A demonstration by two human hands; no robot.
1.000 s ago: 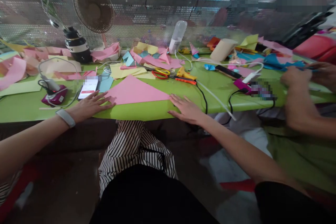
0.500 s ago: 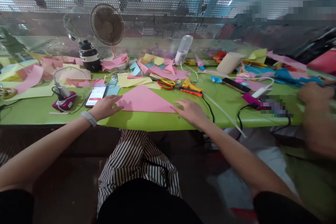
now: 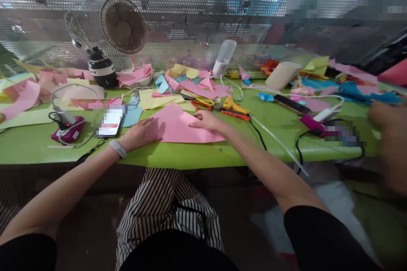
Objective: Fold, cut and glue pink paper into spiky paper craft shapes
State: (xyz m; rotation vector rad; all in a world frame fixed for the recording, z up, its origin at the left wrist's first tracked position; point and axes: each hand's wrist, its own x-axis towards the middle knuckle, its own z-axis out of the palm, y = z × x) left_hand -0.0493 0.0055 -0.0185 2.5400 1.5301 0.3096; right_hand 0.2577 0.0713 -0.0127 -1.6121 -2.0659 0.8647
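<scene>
One flattened left hand (image 3: 140, 134) touches pink paper (image 3: 173, 127), right hand (image 3: 208, 121) (half curled) pinching it.

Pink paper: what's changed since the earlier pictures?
The right hand moved from the right corner of the pink paper, leftward and farther out, to its sloping edge; whether it pinches is unclear. The left hand stays at the left side; the phone stayed.

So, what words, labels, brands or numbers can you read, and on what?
Nothing reads clearly enough to quote.
Black bottle with white band: partial dark letters, blurred and cut off by the curve.
Phone: text blurred, partly pixelated, unreadable.
Purple power block beside the phone: pale label, too small.
Purple power block at right: partly pixelated, nothing legible.
Large pink sheet: no writing visible.
</scene>
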